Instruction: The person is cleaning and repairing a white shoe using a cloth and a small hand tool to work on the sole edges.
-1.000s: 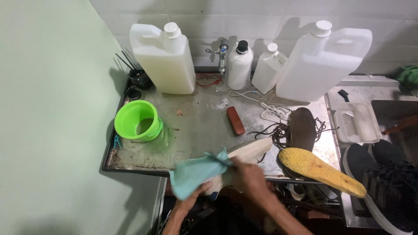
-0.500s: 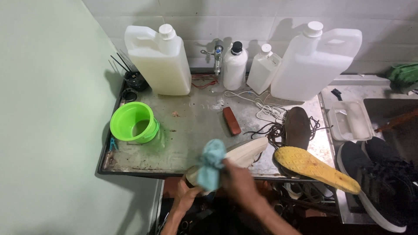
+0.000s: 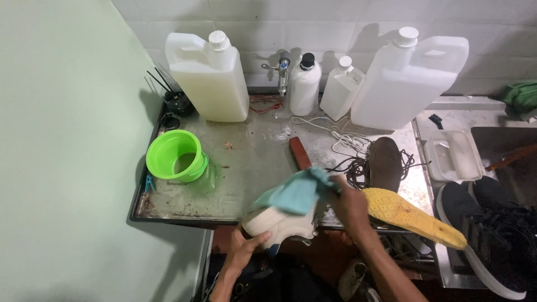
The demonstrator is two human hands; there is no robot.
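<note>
I see my left hand [image 3: 249, 249] clenched under the white leather sneaker [image 3: 279, 221] at the near desk [image 3: 246, 173] edge — its long axis running left to right — while my right-hand fingers [image 3: 335, 187] pinch the light-blue cloth [image 3: 293, 193] down on its top.

Light blue cloth [image 3: 293, 193] over white shoe [image 3: 279, 223], bright green bowl [image 3: 175, 156] left of the shoe, yellow dotted insole [image 3: 411, 215] to its right, grey stained counter [image 3: 251, 168], brown shoe [image 3: 385, 162] beyond the insole
</note>
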